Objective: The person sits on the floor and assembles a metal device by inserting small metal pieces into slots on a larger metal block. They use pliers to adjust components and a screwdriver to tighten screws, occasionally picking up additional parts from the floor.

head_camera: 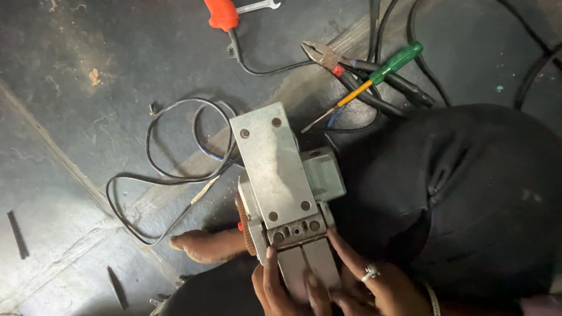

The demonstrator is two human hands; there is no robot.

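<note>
A grey metal power tool [275,169] with a flat screwed sole plate lies upside down on my lap, its pale green housing [324,175] on the right side. My left hand [280,285] grips the near end of the tool, thumb up against the screw block. My right hand [374,281], with a ring on one finger, holds the near right edge, one finger reaching up to the block [295,229]. A ribbed orange-brown wheel [242,222] shows on the tool's left flank.
On the dark floor lie a looped black cable [158,175], pliers [328,57], a green-and-yellow screwdriver [380,71], an orange-handled tool [221,13] and a spanner [257,6]. My black-clothed knee [468,193] fills the right; a bare foot [205,244] rests below the tool.
</note>
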